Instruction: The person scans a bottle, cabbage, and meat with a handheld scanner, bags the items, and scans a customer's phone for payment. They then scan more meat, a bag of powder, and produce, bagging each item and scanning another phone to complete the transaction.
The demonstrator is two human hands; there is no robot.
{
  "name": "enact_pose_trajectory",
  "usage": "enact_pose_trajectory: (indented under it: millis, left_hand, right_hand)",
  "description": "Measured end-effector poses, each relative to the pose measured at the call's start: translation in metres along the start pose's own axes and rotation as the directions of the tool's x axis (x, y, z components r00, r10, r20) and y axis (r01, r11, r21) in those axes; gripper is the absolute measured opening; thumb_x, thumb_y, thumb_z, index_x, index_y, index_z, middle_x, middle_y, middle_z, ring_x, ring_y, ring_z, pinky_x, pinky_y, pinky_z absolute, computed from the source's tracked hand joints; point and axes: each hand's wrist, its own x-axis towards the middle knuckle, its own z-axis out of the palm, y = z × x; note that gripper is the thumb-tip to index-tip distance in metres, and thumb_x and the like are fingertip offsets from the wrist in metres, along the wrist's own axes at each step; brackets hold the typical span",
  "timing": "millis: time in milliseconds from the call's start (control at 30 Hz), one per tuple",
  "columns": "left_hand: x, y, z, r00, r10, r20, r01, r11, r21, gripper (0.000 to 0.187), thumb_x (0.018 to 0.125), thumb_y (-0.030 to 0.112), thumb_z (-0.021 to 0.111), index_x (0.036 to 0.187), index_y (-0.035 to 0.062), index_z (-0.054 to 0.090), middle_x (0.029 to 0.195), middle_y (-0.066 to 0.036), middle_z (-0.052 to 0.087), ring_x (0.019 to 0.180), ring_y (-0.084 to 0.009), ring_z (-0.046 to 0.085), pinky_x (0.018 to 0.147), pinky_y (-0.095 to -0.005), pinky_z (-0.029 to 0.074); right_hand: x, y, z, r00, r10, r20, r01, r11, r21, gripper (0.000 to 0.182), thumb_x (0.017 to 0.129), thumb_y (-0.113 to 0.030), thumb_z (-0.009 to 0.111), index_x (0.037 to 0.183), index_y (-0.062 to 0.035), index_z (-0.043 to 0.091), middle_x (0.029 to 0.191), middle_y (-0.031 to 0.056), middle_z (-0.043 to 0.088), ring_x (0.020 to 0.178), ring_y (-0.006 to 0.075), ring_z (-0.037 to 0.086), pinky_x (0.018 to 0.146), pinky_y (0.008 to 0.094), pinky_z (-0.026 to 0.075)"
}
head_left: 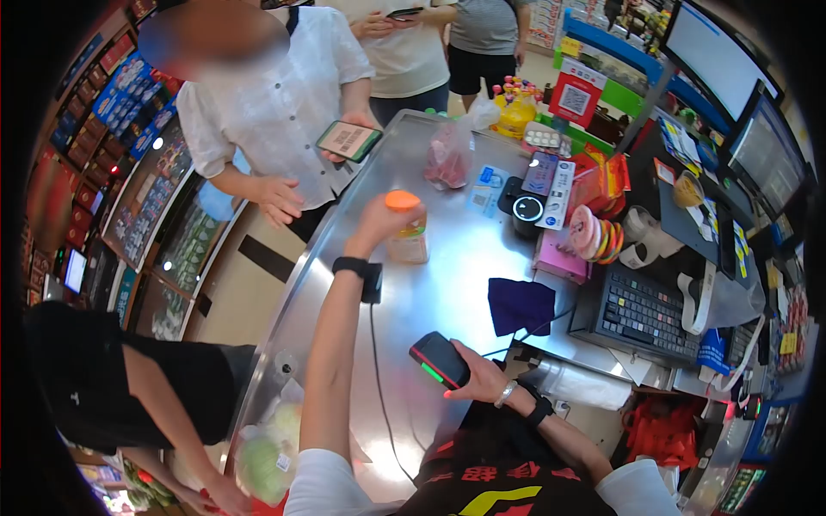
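My left hand (385,222) is closed round the upper part of a bottle (409,244) with an orange cap (403,200), upright at the metal counter (335,249). Lower down, my right hand (482,377) grips a black and red handheld device (440,361) with a green light on its side. A person in a white shirt (280,112) across the counter holds a phone (349,140) showing a code. Beyond the bottle lies a plastic bag with something reddish (448,156).
A dark cloth (521,307), a round scanner (527,208), a keyboard (647,314) and monitors (723,56) are on the right. Bagged green produce (262,460) lies at lower left, near a person in black (163,387). A black cable (379,387) crosses the counter.
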Motion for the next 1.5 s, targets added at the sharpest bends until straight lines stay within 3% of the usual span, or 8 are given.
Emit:
enact_pose_trajectory:
  millis: [233,500,900,1067,1267,1367,1433,1500]
  left_hand:
    - [-0.100,0.025,0.011,0.841,-0.295,-0.454,0.388,0.913,0.126,0.045,0.069,0.050,0.063,0.083,0.0073,0.068,0.073,-0.014,0.065,0.071,-0.0330,0.062,0.064,-0.0394,0.048]
    - [-0.190,0.023,-0.007,0.555,-0.620,-0.555,0.706,0.704,-0.082,0.046,0.069,0.048,0.062,0.088,0.0073,0.067,0.074,-0.017,0.065,0.073,-0.0327,0.063,0.067,-0.0397,0.048]
    - [-0.222,-0.053,-0.052,0.730,-0.343,-0.591,0.491,0.865,0.104,0.036,0.076,0.034,0.066,0.092,0.0026,0.066,0.072,-0.009,0.066,0.064,-0.0199,0.062,0.059,-0.0345,0.048]
    - [-0.218,-0.125,-0.069,0.743,-0.329,-0.583,0.165,0.934,-0.317,0.037,0.077,0.025,0.067,0.097,-0.0044,0.060,0.084,-0.013,0.064,0.071,-0.0234,0.062,0.065,-0.0330,0.048]
    - [-0.222,-0.122,-0.055,0.642,-0.123,-0.757,0.243,0.969,0.048,0.049,0.078,0.031,0.067,0.108,-0.0052,0.053,0.098,-0.018,0.059,0.084,-0.0293,0.060,0.073,-0.0358,0.048]
    - [-0.246,-0.115,-0.019,0.434,-0.009,-0.901,0.630,0.718,0.296,0.055,0.079,0.034,0.064,0.111,-0.0077,0.049,0.104,-0.021,0.056,0.094,-0.0357,0.056,0.078,-0.0409,0.046]
    - [-0.265,-0.083,0.018,0.539,0.015,-0.842,0.765,0.411,0.496,0.060,0.080,0.035,0.061,0.116,-0.0099,0.044,0.106,-0.024,0.054,0.100,-0.0402,0.051,0.083,-0.0459,0.044]
    - [-0.288,0.018,0.027,0.689,-0.153,-0.708,0.494,0.814,0.305,0.058,0.081,0.028,0.057,0.123,-0.0085,0.039,0.115,-0.025,0.049,0.108,-0.0417,0.046,0.090,-0.0486,0.039]
  right_hand:
    - [0.024,-0.017,-0.027,0.757,0.390,-0.525,-0.280,0.919,0.279,0.086,0.058,-0.031,0.078,0.125,0.0011,0.035,0.101,0.0214,0.059,0.091,0.0313,0.060,0.079,0.0361,0.048]
    - [0.067,-0.011,0.028,0.868,-0.002,-0.497,-0.151,0.952,-0.268,0.095,0.057,-0.028,0.077,0.129,0.0063,0.025,0.124,0.0255,0.039,0.114,0.0393,0.041,0.095,0.0417,0.036]
    - [0.029,0.014,-0.005,0.978,0.096,-0.185,-0.111,0.991,-0.074,0.099,0.058,-0.034,0.075,0.134,-0.0035,0.020,0.117,0.0238,0.047,0.103,0.0383,0.051,0.086,0.0398,0.043]
    - [0.024,0.029,-0.030,0.984,-0.103,0.146,0.098,0.994,0.042,0.102,0.055,-0.023,0.078,0.136,-0.0046,0.019,0.114,0.0202,0.050,0.099,0.0324,0.054,0.084,0.0363,0.044]
    - [0.018,0.037,-0.020,0.997,-0.051,0.051,0.051,0.999,0.008,0.107,0.061,-0.030,0.077,0.139,-0.0008,0.010,0.121,0.0231,0.044,0.110,0.0312,0.046,0.093,0.0350,0.038]
    - [0.004,0.050,-0.016,0.990,-0.097,-0.106,0.097,0.995,-0.004,0.103,0.069,-0.039,0.072,0.139,0.0011,0.008,0.132,0.0253,0.033,0.120,0.0322,0.038,0.100,0.0337,0.031]
    - [-0.018,0.065,-0.016,0.977,-0.115,-0.178,0.119,0.993,0.010,0.088,0.078,-0.043,0.064,0.138,0.0006,0.018,0.142,0.0234,0.023,0.125,0.0322,0.035,0.101,0.0335,0.032]
    - [-0.058,0.066,-0.030,0.964,-0.073,-0.257,0.088,0.995,0.047,0.056,0.081,-0.034,0.061,0.124,-0.0017,0.046,0.116,0.0175,0.056,0.100,0.0274,0.057,0.085,0.0334,0.045]
